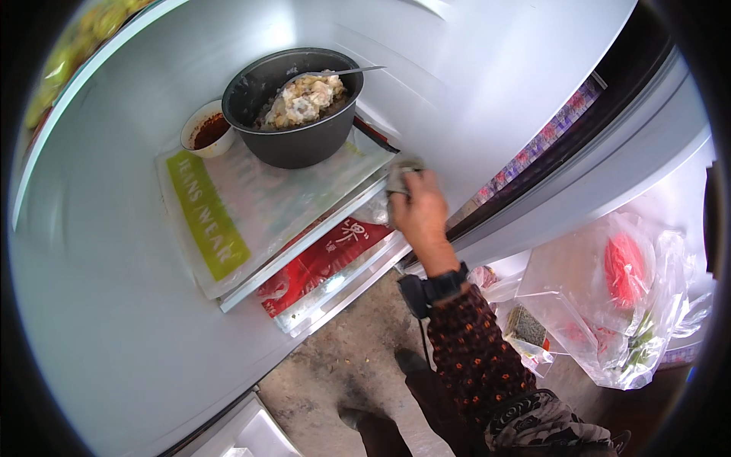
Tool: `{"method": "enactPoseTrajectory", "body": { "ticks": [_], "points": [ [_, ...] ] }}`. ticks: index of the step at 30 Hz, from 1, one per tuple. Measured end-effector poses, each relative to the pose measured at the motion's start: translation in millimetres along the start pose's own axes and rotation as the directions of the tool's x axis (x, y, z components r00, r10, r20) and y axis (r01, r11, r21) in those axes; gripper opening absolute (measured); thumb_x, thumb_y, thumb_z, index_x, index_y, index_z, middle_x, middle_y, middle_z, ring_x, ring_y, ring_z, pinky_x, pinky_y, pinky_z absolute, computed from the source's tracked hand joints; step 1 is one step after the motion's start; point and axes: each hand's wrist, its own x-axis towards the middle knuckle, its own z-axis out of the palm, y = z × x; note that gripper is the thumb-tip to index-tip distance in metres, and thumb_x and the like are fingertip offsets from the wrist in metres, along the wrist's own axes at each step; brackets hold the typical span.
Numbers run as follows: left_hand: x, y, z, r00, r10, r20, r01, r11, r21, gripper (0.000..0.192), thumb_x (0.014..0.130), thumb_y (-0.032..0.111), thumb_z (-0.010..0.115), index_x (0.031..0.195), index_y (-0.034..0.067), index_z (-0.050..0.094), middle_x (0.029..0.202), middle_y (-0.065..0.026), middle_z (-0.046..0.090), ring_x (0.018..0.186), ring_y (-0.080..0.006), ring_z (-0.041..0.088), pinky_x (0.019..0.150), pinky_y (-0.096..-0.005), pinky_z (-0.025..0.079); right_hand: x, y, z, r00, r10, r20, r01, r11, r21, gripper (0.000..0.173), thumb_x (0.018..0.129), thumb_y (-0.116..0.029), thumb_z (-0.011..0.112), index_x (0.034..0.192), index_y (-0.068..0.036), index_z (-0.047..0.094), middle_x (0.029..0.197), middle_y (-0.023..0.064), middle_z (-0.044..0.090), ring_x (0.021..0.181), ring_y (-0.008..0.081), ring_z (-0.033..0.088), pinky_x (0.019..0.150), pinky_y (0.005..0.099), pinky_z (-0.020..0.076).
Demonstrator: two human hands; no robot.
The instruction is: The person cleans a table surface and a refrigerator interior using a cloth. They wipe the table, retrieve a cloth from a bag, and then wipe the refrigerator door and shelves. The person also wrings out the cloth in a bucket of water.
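Inside a refrigerator, my right hand (421, 208) presses a folded grey cloth (403, 176) near the right end of a shelf's front edge (302, 248). My left hand is out of view. On the shelf, a plastic bag (208, 217) with a green printed band lies flat under a dark inner pot (291, 145). The pot holds a pale, lumpy food (302, 103) and a metal spoon (360, 70) whose handle rests over the rim. Touching the pot's left side is a small white bowl (214, 149) with a dark red sauce.
A red printed package (320, 260) lies below the shelf. On the right, the open door (571, 194) holds clear plastic bags (617, 320) and a red bundle (624, 268). Yellow-green produce (80, 51) shows at the upper left. My feet stand on the concrete floor (320, 377).
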Motion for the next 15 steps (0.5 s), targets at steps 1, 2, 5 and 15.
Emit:
{"method": "enactPoseTrajectory", "body": {
  "ticks": [1, 2, 5, 15],
  "points": [
    [0, -2, 1, 0.999, 0.024, -0.025, -0.024, 1.000, -0.001, 0.063, 0.078, 0.056, 0.077, 0.123, 0.014, 0.068, 0.129, -0.0197, 0.062, 0.119, -0.0403, 0.058, 0.099, -0.0516, 0.050, -2, 0, 11, 1.000, 0.012, 0.021, -0.011, 1.000, -0.015, 0.026, 0.082, -0.010, 0.069, 0.106, -0.003, 0.064, 0.099, 0.0182, 0.060, 0.082, 0.0421, 0.065, 0.069, 0.0468, 0.0540],
    [-2, -4, 3, 0.998, 0.036, -0.052, -0.037, 0.999, -0.004, 0.062, 0.078, 0.056, 0.078, 0.122, 0.014, 0.069, 0.127, -0.0192, 0.063, 0.117, -0.0404, 0.058, 0.098, -0.0518, 0.051, -4, -6, 21, 0.998, 0.025, 0.050, -0.024, 0.999, -0.022, 0.027, 0.081, -0.010, 0.069, 0.106, -0.003, 0.064, 0.100, 0.0184, 0.060, 0.083, 0.0425, 0.065, 0.070, 0.0470, 0.0542],
    [-2, -5, 10, 0.991, 0.057, -0.121, -0.062, 0.997, -0.046, 0.058, 0.076, 0.053, 0.080, 0.117, 0.013, 0.071, 0.121, -0.0179, 0.066, 0.114, -0.0407, 0.059, 0.095, -0.0527, 0.052, -24, -26, 34, 0.996, 0.079, 0.035, -0.082, 0.994, 0.067, 0.029, 0.081, -0.011, 0.070, 0.108, -0.002, 0.064, 0.102, 0.0187, 0.060, 0.082, 0.0421, 0.065, 0.070, 0.0468, 0.0545],
    [-4, -3, 12, 0.964, 0.129, -0.232, -0.139, 0.990, -0.030, 0.049, 0.074, 0.047, 0.084, 0.108, 0.013, 0.073, 0.111, -0.0177, 0.068, 0.107, -0.0404, 0.061, 0.090, -0.0534, 0.053, -99, -127, 55, 0.947, -0.248, 0.203, 0.179, 0.935, 0.307, 0.033, 0.072, -0.013, 0.075, 0.100, -0.007, 0.060, 0.105, 0.0160, 0.058, 0.081, 0.0367, 0.065, 0.067, 0.0452, 0.0548]
  ]
}}
